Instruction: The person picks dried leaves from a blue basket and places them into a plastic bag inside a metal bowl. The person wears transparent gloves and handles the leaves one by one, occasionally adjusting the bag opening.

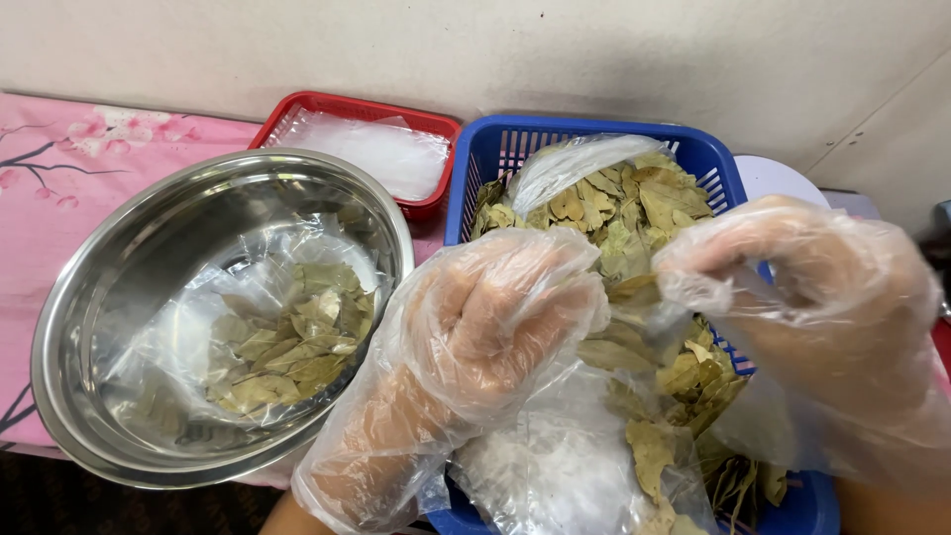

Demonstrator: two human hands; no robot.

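Both my hands wear loose clear plastic gloves and hover over a blue plastic basket [475, 159] filled with dried green-brown leaves [634, 213] in clear plastic. My left hand [485, 332] is closed in a fist over the basket's near left part, gripping a clear plastic bag [555, 466] that holds some leaves. My right hand [802, 307] is curled at the basket's right side, pinching the same bag's upper edge near a leaf. A steel bowl [89, 287] at the left holds a packed clear bag of leaves [282, 342].
A red plastic basket [297, 107] with a stack of clear bags stands behind the bowl. A pink floral cloth [69, 149] covers the table. A pale wall runs behind. A white round object [778, 176] sits past the blue basket.
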